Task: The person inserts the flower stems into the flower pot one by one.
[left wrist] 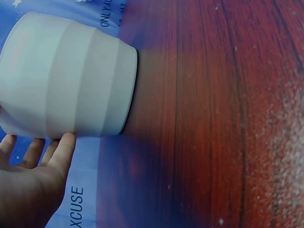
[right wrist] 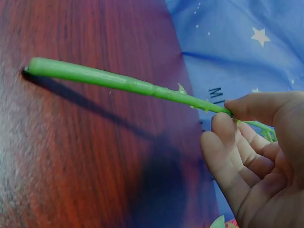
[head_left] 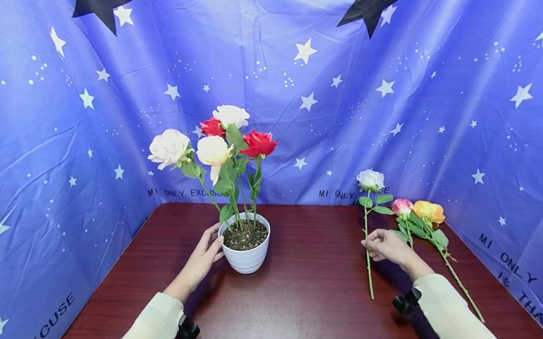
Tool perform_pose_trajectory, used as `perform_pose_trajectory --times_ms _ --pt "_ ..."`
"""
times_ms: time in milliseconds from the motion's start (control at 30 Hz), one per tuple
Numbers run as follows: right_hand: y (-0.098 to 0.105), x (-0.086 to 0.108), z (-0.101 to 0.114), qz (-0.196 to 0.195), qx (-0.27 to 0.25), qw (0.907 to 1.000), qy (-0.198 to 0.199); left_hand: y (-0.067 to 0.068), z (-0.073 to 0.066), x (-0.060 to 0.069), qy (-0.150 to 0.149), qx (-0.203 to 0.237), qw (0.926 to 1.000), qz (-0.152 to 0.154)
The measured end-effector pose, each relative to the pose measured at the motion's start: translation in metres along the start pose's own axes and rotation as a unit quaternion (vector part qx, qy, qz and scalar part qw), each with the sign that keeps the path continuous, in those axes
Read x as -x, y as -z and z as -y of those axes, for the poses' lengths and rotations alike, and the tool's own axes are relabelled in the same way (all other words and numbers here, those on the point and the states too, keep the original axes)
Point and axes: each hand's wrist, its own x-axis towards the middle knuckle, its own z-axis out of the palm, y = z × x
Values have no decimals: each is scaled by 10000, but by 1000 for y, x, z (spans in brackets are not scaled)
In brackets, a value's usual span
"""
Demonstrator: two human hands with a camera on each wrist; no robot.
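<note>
A white flowerpot (head_left: 246, 260) with ridged sides stands upright on the table, filled with dark speckled soil (head_left: 245, 237). Several roses rise from it: white rose (head_left: 168, 147), cream rose (head_left: 213, 151) and red rose (head_left: 258, 143) heads among green leaves. My left hand (head_left: 207, 253) touches the pot's left side, its fingers fairly straight against the wall in the left wrist view. On the right, my right hand (head_left: 388, 246) pinches the stem of a single white rose (head_left: 370, 180) between thumb and fingers. That stem's lower end (right wrist: 42, 67) hangs close above the tabletop.
Beside my right hand lie a pink rose (head_left: 402, 207) and a yellow-orange rose (head_left: 429, 211), its long stem reaching toward the table's right edge. The reddish-brown table (head_left: 308, 284) is enclosed by blue star-printed cloth (head_left: 266, 53).
</note>
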Motion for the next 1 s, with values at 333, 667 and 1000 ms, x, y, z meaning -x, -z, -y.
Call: perform_pose_trajectory --times_ms 333,667,1000 --pt "-4 2 25 -237 -101 9987 443 -2 -1 0 -20 -68 10000 22" --pt "-11 0 52 -522 10 9916 1180 -2 -1 -1 -25 -94 9999 -22" --pt "-24 -4 98 -688 8 9759 2073 0 -1 0 8 -90 10000 -23"
